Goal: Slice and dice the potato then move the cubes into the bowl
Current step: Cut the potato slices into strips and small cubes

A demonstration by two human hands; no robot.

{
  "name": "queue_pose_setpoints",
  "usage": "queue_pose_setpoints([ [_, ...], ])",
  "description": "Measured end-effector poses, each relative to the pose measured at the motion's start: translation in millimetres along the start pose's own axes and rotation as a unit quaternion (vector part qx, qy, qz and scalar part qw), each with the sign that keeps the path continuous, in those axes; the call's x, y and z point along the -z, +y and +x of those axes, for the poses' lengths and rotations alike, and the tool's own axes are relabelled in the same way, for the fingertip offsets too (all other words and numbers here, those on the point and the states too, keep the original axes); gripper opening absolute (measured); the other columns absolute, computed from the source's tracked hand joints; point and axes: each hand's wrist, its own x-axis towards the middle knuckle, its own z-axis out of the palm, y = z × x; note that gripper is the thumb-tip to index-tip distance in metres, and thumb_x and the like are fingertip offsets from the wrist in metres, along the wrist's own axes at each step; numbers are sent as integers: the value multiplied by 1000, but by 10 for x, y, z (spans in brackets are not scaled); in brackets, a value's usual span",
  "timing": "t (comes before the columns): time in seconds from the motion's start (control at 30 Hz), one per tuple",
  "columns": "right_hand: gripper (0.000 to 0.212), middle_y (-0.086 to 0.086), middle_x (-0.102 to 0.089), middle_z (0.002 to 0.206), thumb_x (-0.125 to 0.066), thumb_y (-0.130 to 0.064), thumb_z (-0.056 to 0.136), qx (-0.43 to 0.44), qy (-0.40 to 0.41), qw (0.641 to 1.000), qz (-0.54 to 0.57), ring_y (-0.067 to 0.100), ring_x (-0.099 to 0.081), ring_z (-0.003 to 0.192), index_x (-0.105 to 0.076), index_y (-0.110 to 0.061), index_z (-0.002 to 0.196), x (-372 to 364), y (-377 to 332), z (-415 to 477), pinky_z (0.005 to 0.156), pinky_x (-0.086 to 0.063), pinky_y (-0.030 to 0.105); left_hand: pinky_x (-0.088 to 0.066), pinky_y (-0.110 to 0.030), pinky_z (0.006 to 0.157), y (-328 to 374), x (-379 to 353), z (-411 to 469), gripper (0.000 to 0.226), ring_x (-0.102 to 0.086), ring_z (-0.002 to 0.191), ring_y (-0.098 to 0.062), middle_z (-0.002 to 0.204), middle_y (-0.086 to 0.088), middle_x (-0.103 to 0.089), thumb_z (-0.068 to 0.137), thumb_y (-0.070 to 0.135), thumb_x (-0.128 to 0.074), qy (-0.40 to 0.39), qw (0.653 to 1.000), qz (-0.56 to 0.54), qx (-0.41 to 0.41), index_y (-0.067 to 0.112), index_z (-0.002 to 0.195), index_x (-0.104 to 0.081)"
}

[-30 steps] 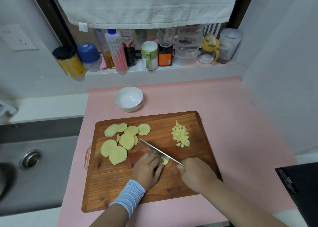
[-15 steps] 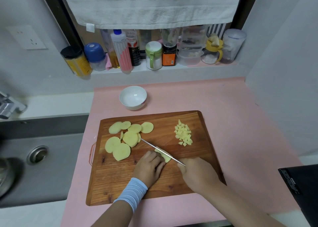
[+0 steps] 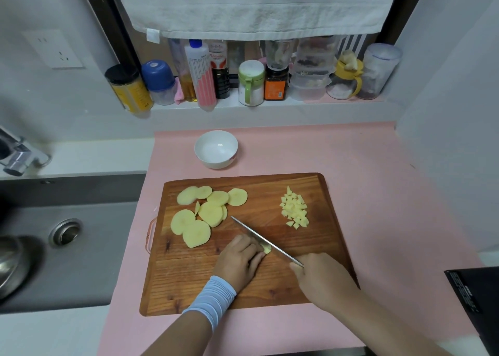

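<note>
Head view — left hand (image 3: 240,258) curled on potato piece (image 3: 266,249); right hand (image 3: 321,277) grips knife (image 3: 259,238), set against piece.

Pale yellow round slices (image 3: 208,215) lie flat and overlapping on the left of the board (image 3: 270,188). A small heap of cubes (image 3: 294,210) sits on its right. One pale piece (image 3: 266,249) lies against the knife (image 3: 259,238). The white bowl (image 3: 216,164) stands upright just behind the board.
</note>
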Motion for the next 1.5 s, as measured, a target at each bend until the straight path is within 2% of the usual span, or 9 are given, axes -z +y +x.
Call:
queue_pose_setpoints([
  [0.27,31,-9,-58,77,-47,-43,102,-6,-11,999,34,14,-59,72,-57,-26,79,-81,-165,242,66,-46,28,-48,-23,83,-15,-15,-2,5,-57,86,-16,93,4,-63,92,18,-70,6,1000,0,-5,15,88,-70],
  [0.5,29,-9,-54,74,-47,-43,102,2,-5,1000,28,17,-55,71,-58,-27,82,-110,-155,193,68,-49,30,-53,-32,78,-8,-50,-76,7,-58,85,-21,95,0,-62,94,15,-67,6,999,29,-11,11,89,-69],
  [0.63,32,-8,-56,77,-46,-44,104,7,-3,999,32,18,-55,74,-54,-26,78,-70,-167,170,67,-44,29,-52,-30,79,-2,-39,-61,5,-57,85,-19,94,1,-62,92,13,-69,10,1000,21,-10,11,88,-69],
  [0.77,40,-5,-66,84,-43,-45,104,9,12,1000,26,20,-63,80,-49,-26,70,-58,-199,61,69,-49,31,-51,-27,81,1,-27,-53,3,-58,86,-17,94,2,-63,91,12,-71,10,1000,7,-5,12,89,-70],
  [1.0,44,-11,-54,67,-45,-45,104,12,8,999,30,12,-55,65,-42,-31,62,-25,-98,-95,60,-45,30,-45,-18,82,12,-18,-69,4,-54,85,-14,88,3,-61,89,11,-73,14,1000,1,2,12,86,-71],
  [1.17,47,-11,-49,62,-45,-43,105,-2,-9,1000,19,7,-46,55,-38,-31,60,-40,-53,-80,50,-30,22,-46,-18,82,11,-19,-69,4,-55,86,-14,88,3,-61,91,13,-70,21,1000,-1,0,12,87,-71],
  [1.27,43,-11,-54,67,-46,-45,104,-14,-21,999,27,8,-53,61,-43,-30,64,-73,-94,5,54,-37,23,-47,-19,82,9,-20,-69,6,-55,86,-13,89,2,-62,92,14,-69,23,1000,0,-3,12,87,-71],
  [1.4,29,-8,-62,82,-47,-43,103,-13,-21,999,39,15,-65,80,-58,-26,83,-79,-271,139,72,-54,30,-48,-20,81,-11,-39,-76,6,-55,86,-13,91,3,-62,92,15,-69,25,1000,1,-1,12,88,-72],
  [1.5,28,-7,-62,82,-48,-43,103,-16,-19,999,45,15,-64,79,-57,-26,83,-68,-316,189,76,-57,33,-49,-22,80,-28,-54,-98,3,-56,86,-15,93,2,-62,92,14,-70,27,1000,4,-2,12,89,-71],
])
